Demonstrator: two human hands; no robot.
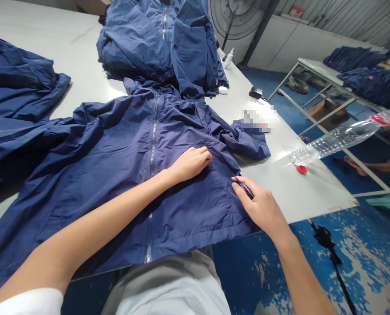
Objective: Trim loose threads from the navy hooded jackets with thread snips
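A navy zip-front jacket [122,175] lies spread on the table before me, its zip running down the middle. My left hand [193,164] is closed on the front panel right of the zip, with its curled fingertips at the cloth and partly hidden. Close to the jacket's right side edge, my right hand [262,203] is closed around small black thread snips [245,189]. Their thin tip points up and left toward the cloth, and I cannot tell whether it touches. The jacket's sleeve [252,140] extends right beyond the side seam.
Folded navy jackets [138,43] are piled behind, and more navy cloth [14,83] lies left. On the white table [300,197], a clear plastic bottle [339,138] lies beside a red cap [301,169]. A rack [326,74] with garments, a fan [234,17] and another person's hand [355,165] are farther off.
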